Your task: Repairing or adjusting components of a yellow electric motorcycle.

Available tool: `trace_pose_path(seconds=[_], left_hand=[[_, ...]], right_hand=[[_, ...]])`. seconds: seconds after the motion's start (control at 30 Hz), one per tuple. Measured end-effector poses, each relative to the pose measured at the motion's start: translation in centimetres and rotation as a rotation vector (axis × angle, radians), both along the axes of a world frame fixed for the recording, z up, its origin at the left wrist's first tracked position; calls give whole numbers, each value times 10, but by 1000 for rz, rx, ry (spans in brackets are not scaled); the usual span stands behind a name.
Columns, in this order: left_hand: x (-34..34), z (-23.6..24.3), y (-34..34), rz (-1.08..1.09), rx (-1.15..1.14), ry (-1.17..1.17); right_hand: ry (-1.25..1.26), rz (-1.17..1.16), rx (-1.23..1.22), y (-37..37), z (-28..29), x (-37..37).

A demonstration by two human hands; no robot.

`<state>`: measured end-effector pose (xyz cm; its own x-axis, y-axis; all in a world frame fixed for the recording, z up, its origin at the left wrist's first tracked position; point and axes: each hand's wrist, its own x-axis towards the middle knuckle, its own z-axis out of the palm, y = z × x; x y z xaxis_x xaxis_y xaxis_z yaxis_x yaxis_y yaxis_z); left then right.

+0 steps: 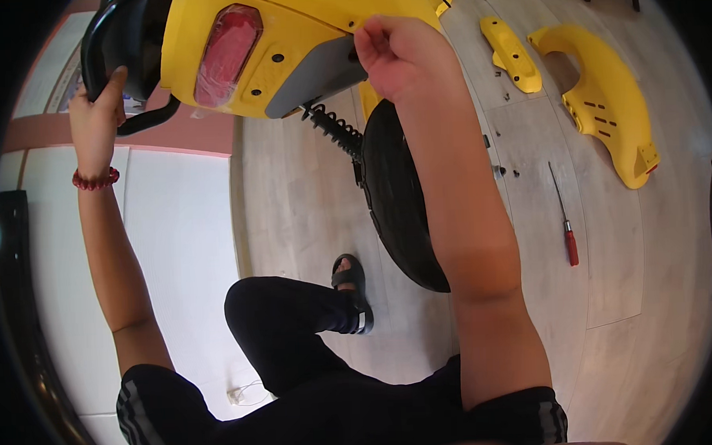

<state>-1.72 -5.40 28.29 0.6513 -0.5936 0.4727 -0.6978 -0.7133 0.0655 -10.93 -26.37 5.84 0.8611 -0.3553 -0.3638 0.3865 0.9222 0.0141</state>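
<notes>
On my feed, the left hand (97, 114) is wrapped firmly around the black rail (152, 120) of the scooter. If that hold slips or pulls unevenly, I'd worry about the scooter rocking toward the person, whose foot (347, 271) is in a strapped sandal below and between the two hands.

The right hand (401, 60) has its fingers curled together at the right edge of the yellow body (302, 20); I cannot tell whether they pinch anything or actually touch the panel. A small fastener dropped there could get lost, since loose bits (516, 173) already dot the floor to the right of that forearm. A step onto the screwdriver (570, 235), farther right, could roll underfoot.

As for looks, the scooter sits between and ahead of both hands. Just right of the left hand, its yellow body carries a red tail light (228, 54) that seems covered in crinkled clear film, with dark round holes beside it. Nearer the right hand come a grey panel (316, 79), a black coil spring (335, 129) and, partly hidden by the right forearm, a shiny black wheel (394, 197).
</notes>
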Motion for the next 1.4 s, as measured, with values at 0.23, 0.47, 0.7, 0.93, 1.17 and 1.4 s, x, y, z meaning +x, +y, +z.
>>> trace_pose_path(seconds=[0.23, 0.47, 0.7, 0.93, 1.17, 1.4], left_hand=[[2, 1, 6, 74, -85, 90], [4, 15, 4, -132, 49, 265], [0, 30, -7, -112, 120, 239], [11, 33, -7, -149, 191, 362], [20, 38, -12, -232, 260, 530], [24, 34, -12, -246, 258, 480]], right_hand=[[16, 96, -30, -1, 1, 4], [431, 109, 61, -1, 53, 18], [907, 383, -44, -23, 93, 38], [1004, 320, 48, -27, 63, 65], [877, 220, 140, -24, 4, 72], [1079, 362, 117, -28, 63, 65]])
